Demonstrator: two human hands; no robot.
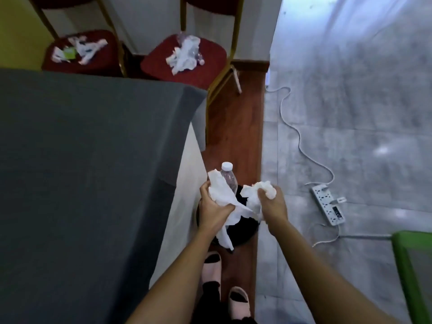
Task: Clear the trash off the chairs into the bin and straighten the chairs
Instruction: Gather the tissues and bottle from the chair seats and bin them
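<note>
Above the black bin (245, 232) on the floor, my left hand (214, 209) grips a clear plastic bottle (229, 177) with a white cap together with white tissue paper (222, 192). Beside it, my right hand (272, 203) holds a crumpled wad of white paper (259, 190). A strip of tissue hangs down into the bin. Two red chairs stand at the far side. The left chair (102, 59) carries wrappers and paper scraps (79, 49). The right chair (210, 59) carries crumpled tissue and a plastic bottle (185, 54).
A table with a dark grey cloth (88, 171) fills the left side, close to the bin. A white power strip (328, 204) and its cable (294, 127) lie on the grey floor to the right. A green frame (406, 265) sits at the lower right.
</note>
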